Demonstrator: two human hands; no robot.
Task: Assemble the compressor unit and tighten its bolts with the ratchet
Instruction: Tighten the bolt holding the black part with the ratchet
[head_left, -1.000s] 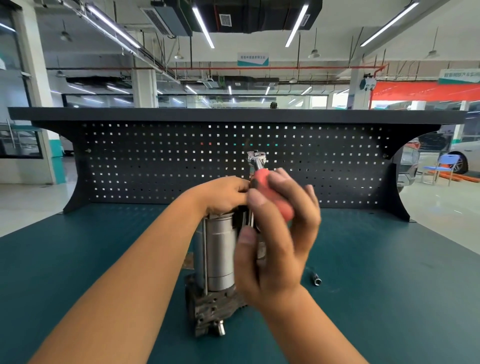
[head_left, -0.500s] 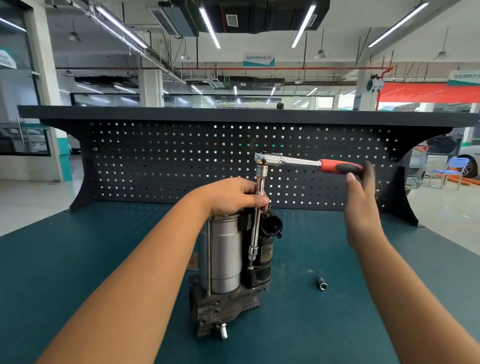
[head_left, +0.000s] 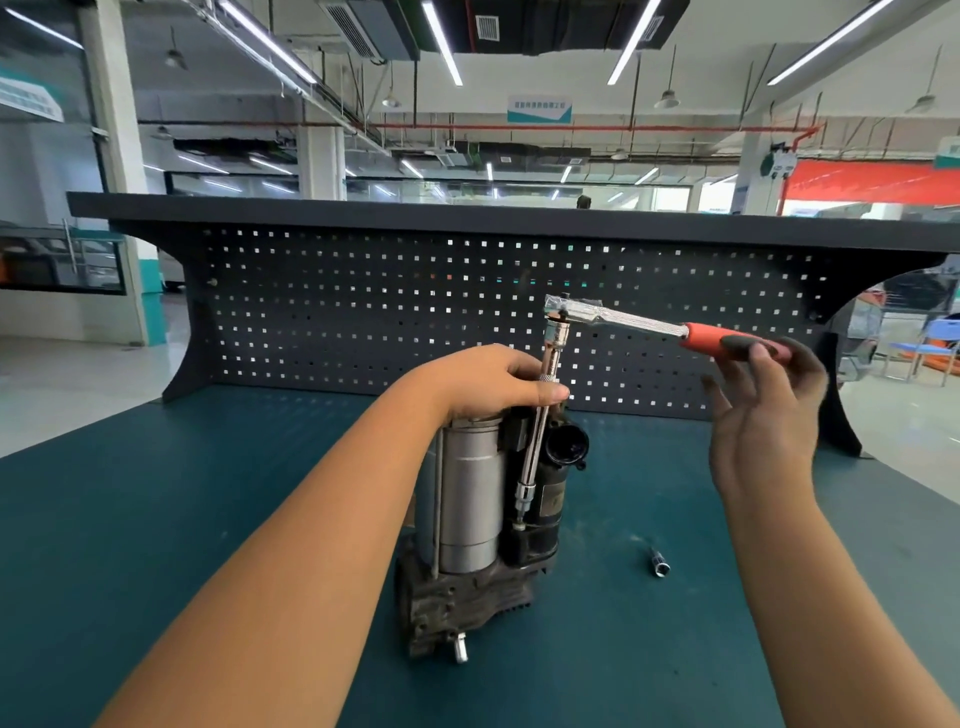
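The compressor unit stands upright on the teal bench, a silver cylinder beside a black motor on a dark cast base. My left hand rests on its top and pinches the long chrome extension bar, which runs down to a bolt low on the unit. The ratchet sits on the bar's top, its red handle pointing right. My right hand touches the handle's end with loosely spread fingers pushing on it, not wrapped around.
A loose chrome socket lies on the teal bench top right of the unit. A black pegboard back panel rises behind. The bench's right edge runs close to my right arm.
The ratchet handle swung from pointing toward me out to the right, and has since come slightly nearer. My right hand loosened from a full grip to fingertips. The left hand stayed put.
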